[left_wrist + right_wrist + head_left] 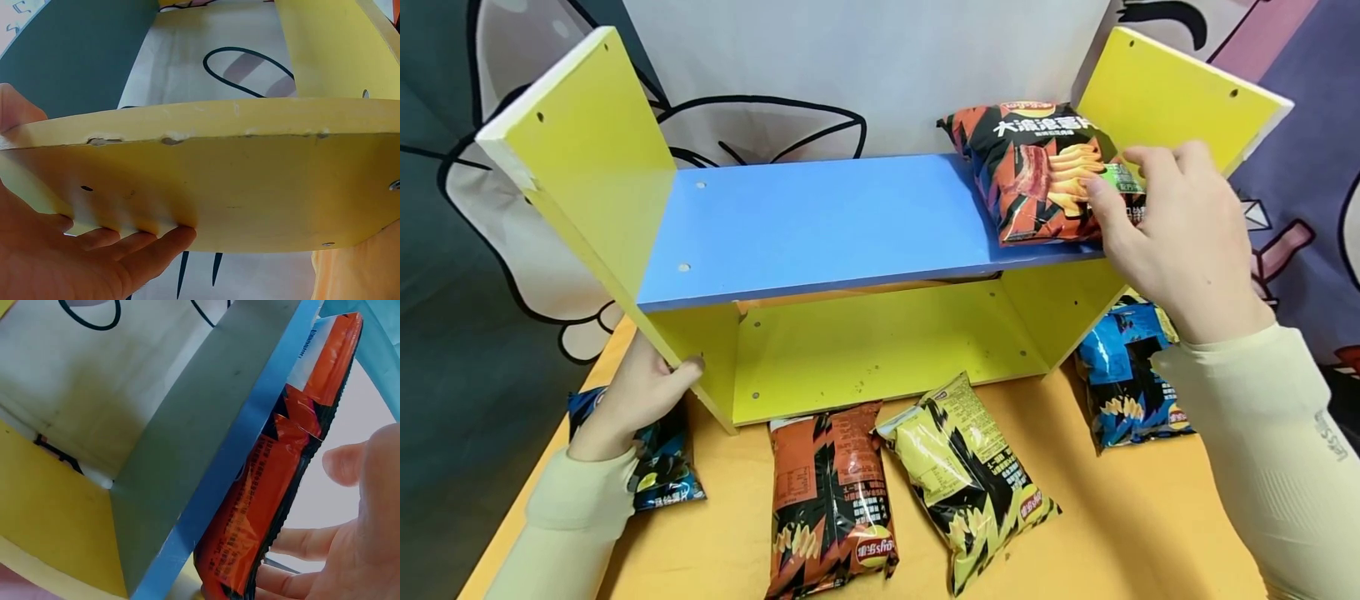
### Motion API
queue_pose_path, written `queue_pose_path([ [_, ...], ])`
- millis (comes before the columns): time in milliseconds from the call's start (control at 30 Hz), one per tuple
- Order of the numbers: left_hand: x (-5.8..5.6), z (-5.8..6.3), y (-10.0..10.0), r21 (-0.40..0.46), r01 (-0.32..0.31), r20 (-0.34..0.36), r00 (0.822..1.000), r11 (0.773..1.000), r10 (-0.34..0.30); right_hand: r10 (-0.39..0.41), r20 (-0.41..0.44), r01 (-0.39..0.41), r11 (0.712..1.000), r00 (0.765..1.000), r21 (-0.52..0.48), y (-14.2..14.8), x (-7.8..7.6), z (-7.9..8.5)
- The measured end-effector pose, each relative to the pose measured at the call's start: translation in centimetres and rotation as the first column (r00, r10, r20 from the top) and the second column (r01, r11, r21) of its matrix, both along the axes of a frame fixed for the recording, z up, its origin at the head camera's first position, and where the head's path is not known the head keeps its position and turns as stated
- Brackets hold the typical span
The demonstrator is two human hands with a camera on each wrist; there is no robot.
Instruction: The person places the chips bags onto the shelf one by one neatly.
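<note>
A yellow-and-blue shelf unit [820,225] stands on the table. My left hand [638,398] grips the lower front edge of its left yellow side panel [250,181], with the thumb on one face and the fingers on the other. On the right end of the blue board lies a red-and-black chip bag [1037,179], also seen edge-on in the right wrist view. My right hand [1187,237] is at the bag's right end. Its fingers [306,540] are extended by the bag, and the thumb stands apart from it in the right wrist view.
In front of the unit lie a red chip bag [831,500] and a yellow-green one [970,475]. A blue bag [1127,375] lies right of the unit; a dark blue bag [666,467] sits partly under my left arm. Printed cloth [880,67] hangs behind.
</note>
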State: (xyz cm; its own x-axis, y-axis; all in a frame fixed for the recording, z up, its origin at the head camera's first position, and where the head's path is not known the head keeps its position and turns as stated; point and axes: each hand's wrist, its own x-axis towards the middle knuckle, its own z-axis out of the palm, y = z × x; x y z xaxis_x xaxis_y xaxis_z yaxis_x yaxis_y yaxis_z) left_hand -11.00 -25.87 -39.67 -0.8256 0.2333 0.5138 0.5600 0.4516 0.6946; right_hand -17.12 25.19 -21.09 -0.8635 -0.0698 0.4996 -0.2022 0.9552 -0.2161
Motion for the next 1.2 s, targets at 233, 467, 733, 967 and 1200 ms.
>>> queue_pose_path([
  [233,0.0,0.0,0.1,0.0,-0.001,0.003,1.0,1.0,0.001,0.044,-0.103,-0.046,0.999,0.994,-0.022,0.6,1.2,-1.4],
  [467,-0.1,0.1,0.2,-0.003,-0.004,0.021,1.0,1.0,0.004,0.027,-0.182,-0.035,0.999,0.983,-0.04,1.0,2.6,-2.6],
  [733,0.0,0.0,0.3,-0.011,-0.02,0.02,1.0,1.0,0.02,0.04,-0.286,-0.065,0.995,0.957,-0.079,2.0,3.8,-4.3],
  [967,0.1,0.0,0.3,-0.012,-0.026,0.009,1.0,1.0,0.026,0.068,-0.322,-0.118,0.983,0.944,-0.139,2.4,5.0,-6.0],
  [1200,0.2,-0.2,0.2,-0.003,-0.018,0.006,1.0,1.0,0.018,0.103,-0.332,-0.167,0.971,0.938,-0.17,2.7,5.3,-7.1],
])
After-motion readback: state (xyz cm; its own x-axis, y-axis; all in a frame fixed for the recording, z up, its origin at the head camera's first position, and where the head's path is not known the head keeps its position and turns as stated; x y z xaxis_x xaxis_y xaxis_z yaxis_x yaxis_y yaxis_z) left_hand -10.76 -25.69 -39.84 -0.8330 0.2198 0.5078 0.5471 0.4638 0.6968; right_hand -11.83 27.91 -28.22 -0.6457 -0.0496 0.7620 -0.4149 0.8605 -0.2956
